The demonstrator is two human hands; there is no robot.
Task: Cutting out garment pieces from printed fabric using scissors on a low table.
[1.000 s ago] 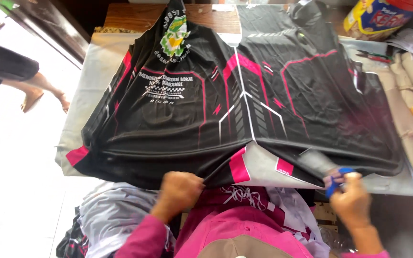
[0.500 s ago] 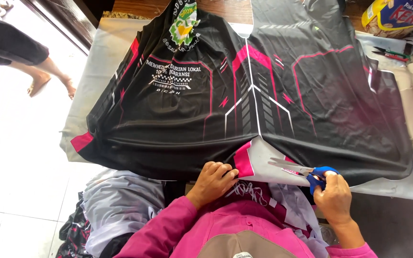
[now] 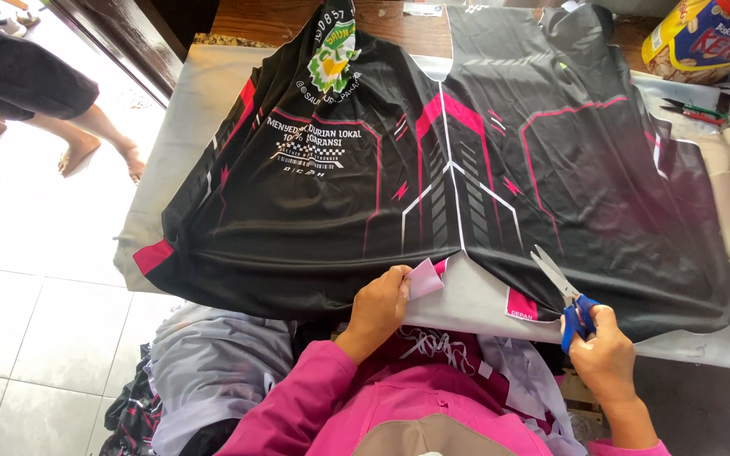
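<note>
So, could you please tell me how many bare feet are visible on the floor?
2: both at upper left on the tiled floor, one foot nearer the doorway and the other foot just right of it.

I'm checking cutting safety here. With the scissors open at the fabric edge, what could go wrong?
1. The left hand pinches the fabric near the open scissors in the right hand; fingers might get nicked if the cut runs toward them.
2. The fabric lies in folds near the blades, so a cut may stray into the printed panel.
3. Cloth hanging off the table might drag the piece askew.
</note>
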